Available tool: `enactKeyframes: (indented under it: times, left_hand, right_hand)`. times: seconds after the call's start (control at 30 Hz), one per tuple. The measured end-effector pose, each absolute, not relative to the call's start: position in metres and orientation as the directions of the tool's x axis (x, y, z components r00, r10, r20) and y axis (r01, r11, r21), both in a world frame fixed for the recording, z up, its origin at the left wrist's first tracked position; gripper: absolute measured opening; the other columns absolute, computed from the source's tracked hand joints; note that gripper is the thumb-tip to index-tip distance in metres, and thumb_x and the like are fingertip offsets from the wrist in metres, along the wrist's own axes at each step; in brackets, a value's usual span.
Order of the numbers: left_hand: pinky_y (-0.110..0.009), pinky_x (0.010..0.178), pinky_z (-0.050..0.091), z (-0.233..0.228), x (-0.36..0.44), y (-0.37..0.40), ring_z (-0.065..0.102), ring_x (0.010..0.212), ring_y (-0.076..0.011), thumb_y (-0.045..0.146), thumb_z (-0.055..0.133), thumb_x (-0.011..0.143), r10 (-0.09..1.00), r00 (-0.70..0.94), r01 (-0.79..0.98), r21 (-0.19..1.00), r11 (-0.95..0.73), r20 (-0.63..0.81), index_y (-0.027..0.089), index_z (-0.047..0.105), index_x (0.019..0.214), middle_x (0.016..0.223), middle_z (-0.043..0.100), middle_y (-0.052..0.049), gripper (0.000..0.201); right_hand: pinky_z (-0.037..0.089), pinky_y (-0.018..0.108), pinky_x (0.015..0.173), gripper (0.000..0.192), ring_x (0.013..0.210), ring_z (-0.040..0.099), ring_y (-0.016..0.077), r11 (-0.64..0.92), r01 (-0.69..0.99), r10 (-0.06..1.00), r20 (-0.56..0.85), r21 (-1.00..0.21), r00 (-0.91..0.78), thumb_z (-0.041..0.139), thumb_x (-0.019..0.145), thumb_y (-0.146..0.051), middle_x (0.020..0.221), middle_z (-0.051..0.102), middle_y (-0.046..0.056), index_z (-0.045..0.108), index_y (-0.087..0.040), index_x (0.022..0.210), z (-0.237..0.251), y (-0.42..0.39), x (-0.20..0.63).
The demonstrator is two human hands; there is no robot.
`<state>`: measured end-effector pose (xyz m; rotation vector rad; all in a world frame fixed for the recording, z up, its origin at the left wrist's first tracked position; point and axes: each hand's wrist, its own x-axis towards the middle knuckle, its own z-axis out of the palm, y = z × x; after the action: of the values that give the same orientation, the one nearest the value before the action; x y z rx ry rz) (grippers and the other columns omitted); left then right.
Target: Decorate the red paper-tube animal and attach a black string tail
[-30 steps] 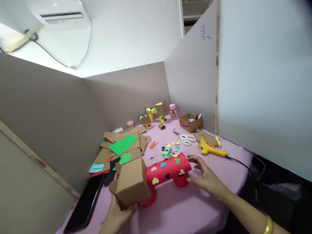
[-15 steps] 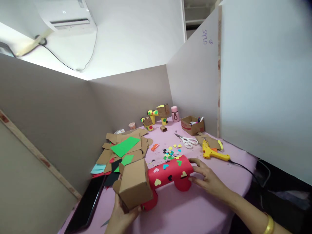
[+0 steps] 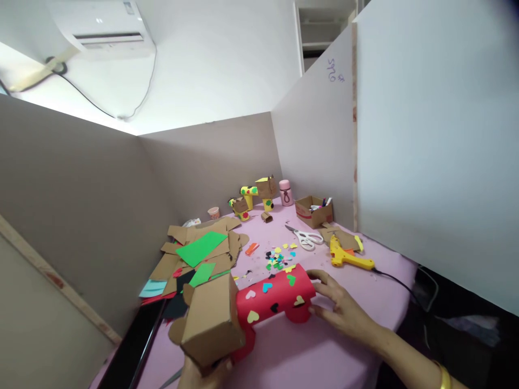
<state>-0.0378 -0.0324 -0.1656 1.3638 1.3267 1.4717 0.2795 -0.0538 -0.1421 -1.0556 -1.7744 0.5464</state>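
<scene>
A craft animal (image 3: 275,296) lies before me: a red paper tube body dotted with paper hearts, red tube legs and a cardboard box head (image 3: 213,316) with rounded ears. My left hand (image 3: 205,374) grips the box head from below, most of its fingers hidden under it. At the other end, my right hand (image 3: 338,305) holds the tube's rim, fingers above and thumb lower, by the rear leg. Beyond the body are loose paper shapes (image 3: 278,259) in several colours.
White-handled scissors (image 3: 306,237), a yellow glue gun (image 3: 348,256) with a cord and a cardboard box (image 3: 314,212) of pens are to the right. Cardboard pieces (image 3: 162,265), green sheets (image 3: 201,248) and a black tablet-like slab (image 3: 133,346) lie left. Yellow craft animals (image 3: 265,189) stand behind.
The craft animal's head end has come slightly nearer and lower to the left with my left hand. My right hand stays at the tube's rear end. The whole view has shifted a little.
</scene>
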Motion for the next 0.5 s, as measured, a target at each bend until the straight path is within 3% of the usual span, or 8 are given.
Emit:
enactKeyframes:
  times: [0.13,0.23,0.33,0.4,0.5]
  left_hand:
    - [-0.041,0.080,0.054,-0.156,-0.038,-0.028,0.061,0.097,-0.0352,0.046,0.080,0.045,0.947,-0.173,0.184,0.953,-0.239,0.271,0.019,0.053,0.098,0.098,0.068,-0.011,0.066]
    - [-0.039,0.076,0.055,-0.145,-0.041,-0.022,0.061,0.096,-0.0344,0.045,0.082,0.039,0.951,-0.173,0.197,0.955,-0.221,0.256,0.019,0.051,0.101,0.097,0.067,-0.010,0.073]
    - [-0.039,0.077,0.054,-0.143,-0.041,-0.019,0.061,0.099,-0.0337,0.043,0.083,0.038,0.963,-0.154,0.182,0.964,-0.194,0.223,0.019,0.048,0.107,0.104,0.065,-0.011,0.081]
    - [-0.039,0.079,0.054,-0.148,-0.037,-0.020,0.060,0.101,-0.0341,0.044,0.083,0.040,0.967,-0.144,0.137,0.972,-0.189,0.209,0.018,0.048,0.109,0.107,0.065,-0.013,0.082]
    - [-0.041,0.081,0.053,-0.160,-0.028,-0.024,0.059,0.104,-0.0354,0.051,0.080,0.041,0.959,-0.203,0.077,0.979,-0.187,0.199,0.018,0.051,0.113,0.111,0.065,-0.013,0.084]
  right_hand:
    - [0.037,0.041,0.098,0.031,0.117,0.044,0.0289,0.528,0.380,0.845,0.513,-0.760,-0.149,0.059,0.082,-0.021,0.125,0.047,0.009,0.063,-0.029,0.112,-0.142,-0.053,0.278]
    - [0.037,0.042,0.097,0.034,0.115,0.046,0.0286,0.513,0.335,0.855,0.507,-0.790,-0.111,0.059,0.083,-0.025,0.123,0.051,0.009,0.059,-0.028,0.118,-0.147,-0.051,0.275]
    - [0.038,0.044,0.096,0.061,0.118,0.045,0.0289,0.453,0.278,0.886,0.462,-0.847,-0.037,0.062,0.082,-0.030,0.133,0.046,0.011,0.035,-0.027,0.136,-0.157,-0.049,0.268]
    - [0.039,0.044,0.096,0.085,0.119,0.045,0.0289,0.362,0.151,0.931,0.366,-0.920,-0.004,0.069,0.076,-0.033,0.139,0.041,0.012,0.017,-0.027,0.143,-0.164,-0.048,0.261]
    - [0.040,0.043,0.097,0.102,0.119,0.047,0.0278,0.247,-0.081,0.969,0.248,-0.966,-0.006,0.076,0.068,-0.032,0.139,0.042,0.011,0.008,-0.027,0.144,-0.170,-0.046,0.247]
